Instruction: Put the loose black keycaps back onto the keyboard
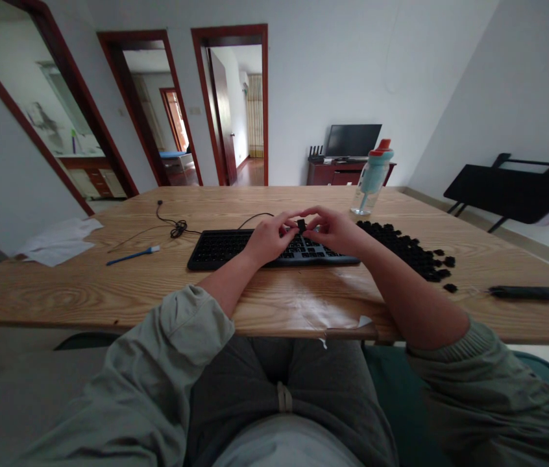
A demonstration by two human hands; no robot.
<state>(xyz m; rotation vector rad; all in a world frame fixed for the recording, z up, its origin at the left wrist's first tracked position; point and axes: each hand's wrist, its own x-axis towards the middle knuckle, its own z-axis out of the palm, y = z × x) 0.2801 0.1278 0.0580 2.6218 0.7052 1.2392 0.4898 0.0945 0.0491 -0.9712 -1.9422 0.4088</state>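
Left hand: the left hand (268, 239) is over the middle of the keyboard. Its fingers are curled in close, and the tips pinch one side of a small black keycap.
Right hand: the right hand (335, 231) is just beside the left one, over the right part of the keyboard. Its fingers are bent in close too, and the tips pinch the other side of the same keycap.
Keycap: the keycap (301, 226) is tiny and black. It sits between the two hands, a little above the keys, and both hands touch it.
Keyboard: the keyboard (235, 250) is black and lies flat on the table, right under the hands. Its left part looks like bare sockets with the caps off.
Loose keycaps: a heap of loose keycaps (411, 250) lies on the table just to the right of the keyboard. A few lie apart at the near end of the heap.
Table: the table (109, 285) is wood with a wavy grain.
Brush: a thin blue brush (133, 255) lies to the left of the keyboard, well apart from the hands.
Bottle: a pale green bottle (372, 176) with a red top stands upright behind the heap.
Cable: a black cable (177, 227) curls on the table behind the keyboard.
Paper: white paper (60, 240) lies at the far left edge.
Dark thing: a long dark thing (527, 293) lies at the right; what it is cannot be told.
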